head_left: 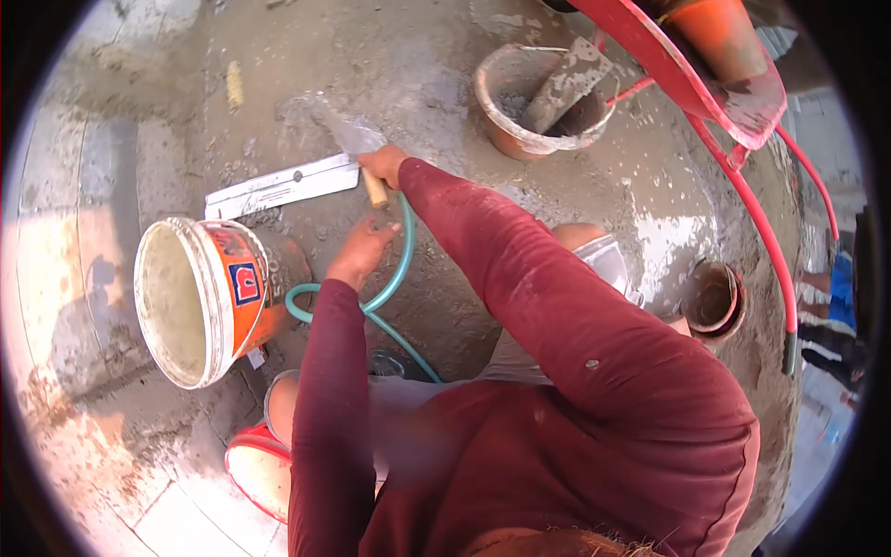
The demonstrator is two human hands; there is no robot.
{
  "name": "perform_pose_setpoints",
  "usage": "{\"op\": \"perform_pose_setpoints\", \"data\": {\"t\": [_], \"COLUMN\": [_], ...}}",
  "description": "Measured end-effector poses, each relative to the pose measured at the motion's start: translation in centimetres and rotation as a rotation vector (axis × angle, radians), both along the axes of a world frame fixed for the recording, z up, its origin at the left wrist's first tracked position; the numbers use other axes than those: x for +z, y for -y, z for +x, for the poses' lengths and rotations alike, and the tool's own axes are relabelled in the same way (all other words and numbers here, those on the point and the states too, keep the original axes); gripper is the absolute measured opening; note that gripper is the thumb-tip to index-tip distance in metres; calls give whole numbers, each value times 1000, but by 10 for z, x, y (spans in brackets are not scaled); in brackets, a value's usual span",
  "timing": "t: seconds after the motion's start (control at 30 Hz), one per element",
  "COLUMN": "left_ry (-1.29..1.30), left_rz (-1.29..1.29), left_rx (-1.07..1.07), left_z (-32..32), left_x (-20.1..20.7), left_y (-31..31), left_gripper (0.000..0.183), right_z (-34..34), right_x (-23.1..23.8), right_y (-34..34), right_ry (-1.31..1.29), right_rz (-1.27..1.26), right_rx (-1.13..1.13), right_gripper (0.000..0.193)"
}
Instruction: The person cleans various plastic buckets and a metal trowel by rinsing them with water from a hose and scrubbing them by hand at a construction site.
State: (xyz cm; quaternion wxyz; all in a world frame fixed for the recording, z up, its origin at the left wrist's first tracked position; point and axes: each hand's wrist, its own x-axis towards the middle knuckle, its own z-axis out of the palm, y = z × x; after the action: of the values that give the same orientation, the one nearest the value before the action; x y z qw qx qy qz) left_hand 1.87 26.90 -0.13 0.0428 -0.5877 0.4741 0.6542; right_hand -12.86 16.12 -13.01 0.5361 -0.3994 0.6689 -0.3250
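My right hand [384, 165] is closed round the wooden handle [376, 191] of a trowel. Its pale metal blade [357, 137] lies against the wet grey mortar, partly hidden by my fingers. Just nearer to me, my left hand [365, 249] hovers low with its fingers apart, holding nothing I can see. A green hose [405, 255] curves past its fingertips and loops round beside my left wrist. To the left of the trowel, a flat silver-white level or straightedge [283, 187] rests on the mortar, one end close to my right hand.
An orange-and-white bucket [243, 278] stands at left, near a red-rimmed container [260, 469]. Farther off, a mortar bucket [515, 139] holds a dirty flat-bladed tool [568, 85]. A red wheelbarrow [687, 79] is at upper right, a small round pot [713, 302] at right.
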Motion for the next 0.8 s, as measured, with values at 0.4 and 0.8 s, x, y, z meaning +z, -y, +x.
{"op": "perform_pose_setpoints", "data": {"t": [0.4,0.8], "left_ry": [-64,5], "left_rz": [344,41], "left_rx": [85,190], "left_z": [-21,-11], "left_x": [22,44], "left_y": [-20,17], "left_gripper": [14,31], "right_z": [1,-60], "right_x": [-39,64], "right_y": [-10,-24], "right_ry": [115,-674], "right_rz": [143,91], "right_rx": [-107,752], "right_gripper": [36,23]}}
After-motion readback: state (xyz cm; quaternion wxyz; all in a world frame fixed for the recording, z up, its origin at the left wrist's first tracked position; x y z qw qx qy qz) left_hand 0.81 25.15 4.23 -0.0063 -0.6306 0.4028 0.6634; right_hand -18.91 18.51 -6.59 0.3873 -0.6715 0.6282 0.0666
